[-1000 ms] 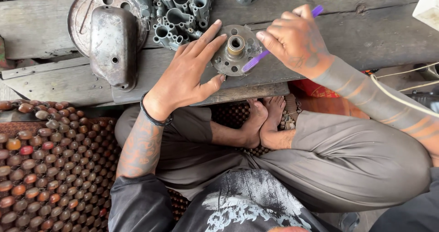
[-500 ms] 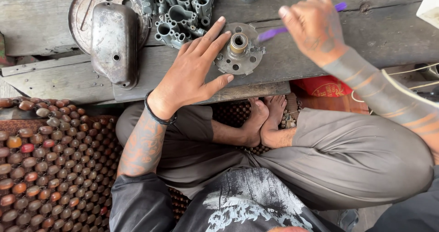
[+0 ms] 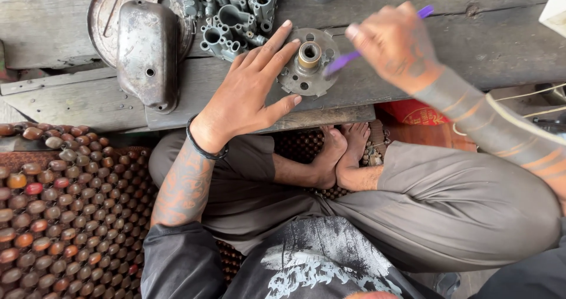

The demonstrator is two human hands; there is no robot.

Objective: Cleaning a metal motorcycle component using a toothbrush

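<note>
Left hand (image 3: 250, 93) lies open, fingers spread, pinning a round metal hub (image 3: 308, 61) to the bench (image 3: 413, 57); right hand (image 3: 394, 43), blurred, grips a purple brush (image 3: 345, 60) at its centre.

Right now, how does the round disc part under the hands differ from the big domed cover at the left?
The round disc is small, flat and ringed with holes, with a brass-coloured hub at its centre; the domed cover is far larger, bulged and elongated. The left hand steadies the disc while the right hand holds a purple brush to it; nothing touches the cover. Both are grimy grey metal on the wooden bench.
</note>
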